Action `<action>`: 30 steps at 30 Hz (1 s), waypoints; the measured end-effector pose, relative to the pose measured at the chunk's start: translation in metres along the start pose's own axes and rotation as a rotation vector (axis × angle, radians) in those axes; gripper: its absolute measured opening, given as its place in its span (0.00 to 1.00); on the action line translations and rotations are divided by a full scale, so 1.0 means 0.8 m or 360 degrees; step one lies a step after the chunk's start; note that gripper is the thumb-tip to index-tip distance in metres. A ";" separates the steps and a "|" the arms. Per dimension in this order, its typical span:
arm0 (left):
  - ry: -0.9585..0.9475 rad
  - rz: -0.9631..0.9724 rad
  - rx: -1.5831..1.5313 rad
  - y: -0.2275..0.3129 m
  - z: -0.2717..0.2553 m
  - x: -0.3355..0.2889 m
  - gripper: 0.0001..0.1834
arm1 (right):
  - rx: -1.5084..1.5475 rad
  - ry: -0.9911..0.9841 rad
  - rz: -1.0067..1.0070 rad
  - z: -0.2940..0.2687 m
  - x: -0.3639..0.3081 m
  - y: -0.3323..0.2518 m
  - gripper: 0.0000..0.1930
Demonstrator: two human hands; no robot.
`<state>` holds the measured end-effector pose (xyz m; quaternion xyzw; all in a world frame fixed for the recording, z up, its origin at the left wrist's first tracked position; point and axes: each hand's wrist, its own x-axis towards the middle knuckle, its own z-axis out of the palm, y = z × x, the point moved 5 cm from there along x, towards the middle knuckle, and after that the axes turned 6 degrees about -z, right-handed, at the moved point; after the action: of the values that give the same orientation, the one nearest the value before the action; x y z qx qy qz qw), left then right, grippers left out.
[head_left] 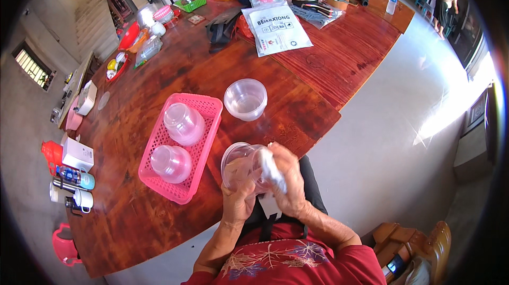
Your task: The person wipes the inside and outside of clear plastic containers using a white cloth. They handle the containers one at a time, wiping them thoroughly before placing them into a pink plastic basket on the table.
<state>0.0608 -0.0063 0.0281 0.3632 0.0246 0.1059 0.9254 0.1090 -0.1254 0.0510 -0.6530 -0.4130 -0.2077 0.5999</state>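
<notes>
My left hand [238,200] grips a clear plastic bowl [236,158] from below, tilted over the table's near edge. My right hand [291,179] is closed on a whitish-blue cloth [272,170], pressed against the bowl's side. Just beyond, another clear plastic bowl [245,100] stands upright on the table. To the left is a pink plastic basket [203,164] with perforated walls. Clear bowls lie bottom-up inside it, in a far group [184,124] and a near group [171,164]; whether each is a stack I cannot tell.
The brown wooden table [116,189] carries cups and bottles [82,198] on its left edge. A white plastic package [278,27], baskets and clutter fill the far side. A water bottle [392,1] stands far right. A person [444,11] is in the background; a wooden chair [408,248] is at lower right.
</notes>
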 end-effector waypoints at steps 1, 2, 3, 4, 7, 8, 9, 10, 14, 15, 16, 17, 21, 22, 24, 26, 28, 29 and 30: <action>0.0049 0.0041 0.0049 0.000 0.000 0.004 0.23 | -0.0026 -0.0031 -0.0142 0.006 -0.006 -0.007 0.25; 0.0155 0.0018 0.0129 -0.004 -0.010 0.004 0.19 | -0.0065 -0.0068 -0.0287 0.012 -0.009 -0.016 0.23; 0.0210 0.0017 0.0137 -0.009 -0.015 0.004 0.18 | -0.0117 -0.0027 -0.0349 0.015 -0.008 -0.029 0.22; 0.0264 0.0016 0.0146 -0.012 -0.018 0.004 0.16 | -0.0253 -0.0122 -0.0405 0.018 -0.006 -0.039 0.19; 0.0227 0.0073 0.0272 -0.011 -0.024 0.006 0.24 | -0.0438 -0.0222 -0.0533 0.023 -0.011 -0.044 0.16; 0.0271 0.0132 0.0495 -0.007 -0.024 0.009 0.27 | -0.0571 -0.0327 -0.0573 0.026 -0.020 -0.039 0.15; 0.0237 0.0025 0.0220 -0.009 -0.022 0.008 0.28 | -0.0583 -0.0380 -0.0598 0.023 -0.024 -0.036 0.15; 0.0228 -0.0001 0.0132 -0.005 -0.017 0.008 0.28 | -0.0595 -0.0433 -0.0621 0.020 -0.028 -0.032 0.14; 0.0188 -0.0031 -0.0056 -0.005 -0.006 0.010 0.28 | -0.0619 -0.0289 -0.0571 0.011 -0.037 -0.027 0.16; 0.0170 -0.0045 -0.0136 -0.007 -0.010 0.010 0.28 | -0.0591 -0.0219 -0.0527 0.010 -0.041 -0.027 0.17; 0.0126 -0.0082 -0.0383 -0.008 -0.014 0.013 0.28 | -0.0564 -0.0149 -0.0484 0.010 -0.045 -0.023 0.19; -0.0002 -0.0136 -0.0581 -0.005 -0.011 0.014 0.28 | -0.0471 -0.0039 -0.0466 0.010 -0.046 -0.019 0.18; -0.0164 -0.0342 -0.1100 -0.016 0.005 0.012 0.27 | 0.0090 0.0398 0.0147 -0.014 -0.032 0.003 0.17; -0.0246 -0.0360 -0.1147 -0.017 0.007 0.009 0.26 | 0.0203 0.0470 0.0269 -0.028 -0.023 0.004 0.19; -0.0303 -0.0425 -0.1207 -0.021 0.008 0.005 0.27 | 0.1317 0.0657 0.0910 -0.022 -0.032 0.031 0.20; -0.0345 -0.0443 -0.1215 -0.021 0.003 0.008 0.27 | 0.1762 0.0732 0.1133 -0.019 -0.038 0.035 0.21; -0.0422 -0.0495 -0.1162 -0.029 -0.015 0.012 0.29 | 0.2060 0.0798 0.1231 -0.016 -0.040 0.039 0.23; -0.0470 -0.0540 -0.1126 -0.031 -0.021 0.016 0.29 | 0.2246 0.0814 0.1377 -0.012 -0.043 0.043 0.24; -0.0518 -0.0585 -0.1090 -0.034 -0.025 0.018 0.30 | 0.2198 0.0829 0.1323 -0.013 -0.040 0.042 0.24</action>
<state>0.0770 -0.0095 -0.0041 0.0363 -0.0940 -0.1177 0.9879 0.1192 -0.1430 0.0081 -0.1698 -0.0222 0.1849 0.9677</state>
